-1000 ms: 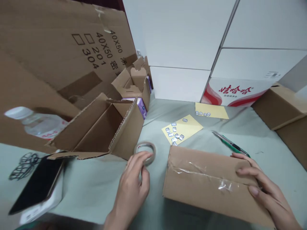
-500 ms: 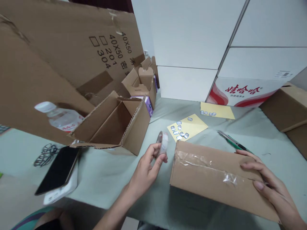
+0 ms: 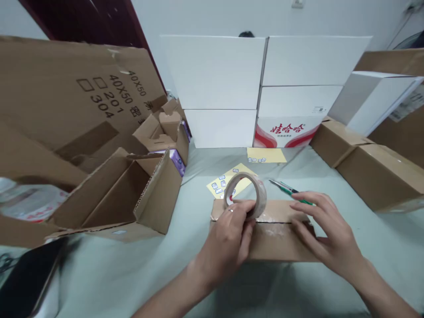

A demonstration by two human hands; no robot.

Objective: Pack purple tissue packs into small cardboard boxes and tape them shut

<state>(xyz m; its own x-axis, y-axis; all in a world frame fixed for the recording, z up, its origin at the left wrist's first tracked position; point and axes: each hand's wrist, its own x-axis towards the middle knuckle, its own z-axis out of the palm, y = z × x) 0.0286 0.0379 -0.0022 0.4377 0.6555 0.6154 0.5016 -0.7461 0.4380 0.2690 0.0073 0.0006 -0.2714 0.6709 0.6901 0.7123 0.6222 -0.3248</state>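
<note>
Brown cardboard box (image 3: 281, 249) sitting right under my left hand (image 3: 249, 216), and my right hand (image 3: 294, 213) is at the end of it. My read: the step in hand is working the roll of tape (image 3: 261, 196) along that top seam. There's already a shiny strip on it, but a dark gap shows too.

Next move, I reckon, calls for a free end of tape — can't see one from here, so I can't tell whether any is peeled — plus a steady box while it gets laid down.

Pose-wise, my left forearm slants in from below, back of the hand up, thumb and fingers pinched on the bottom of the roll, which stands on edge over the box. My right forearm comes up from the other side, fingers curved over, thumb and fingers apart, tips at the box's end. How hard they press, no idea.

The green knife (image 3: 288, 190) lies just beyond my right fingertips, pretty close really, and the yellow sheet (image 3: 230, 176) with little labels is just past my left hand.
</note>
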